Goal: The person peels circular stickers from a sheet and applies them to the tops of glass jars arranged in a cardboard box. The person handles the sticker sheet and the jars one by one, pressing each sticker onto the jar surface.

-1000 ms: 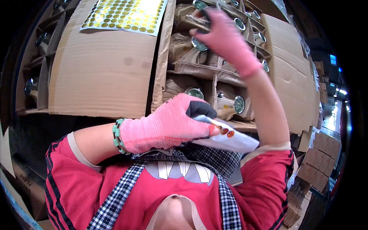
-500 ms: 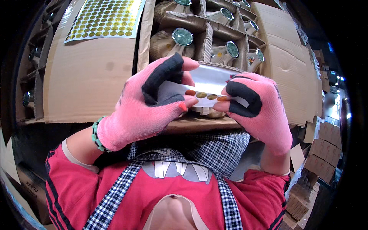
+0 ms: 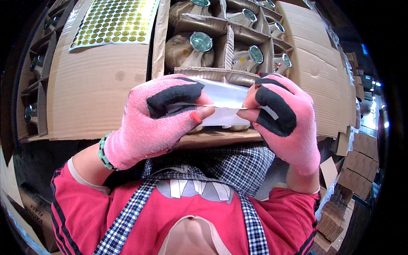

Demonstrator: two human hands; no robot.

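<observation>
Left hand [image 3: 157,119], pink glove with black patches, pinches the left end of a white sheet [image 3: 225,95] between thumb and fingers; right hand [image 3: 289,123], gloved alike, pinches its right end, fingers curled in. The sheet is stretched between both hands with a crease across it, over the near side of a divided carton [image 3: 229,46] with silver-rimmed vessels [image 3: 201,41] in its compartments. Sheet of round gold stickers [image 3: 121,23] lies on the cardboard flap [image 3: 97,89] at left, apart from the hands.
</observation>
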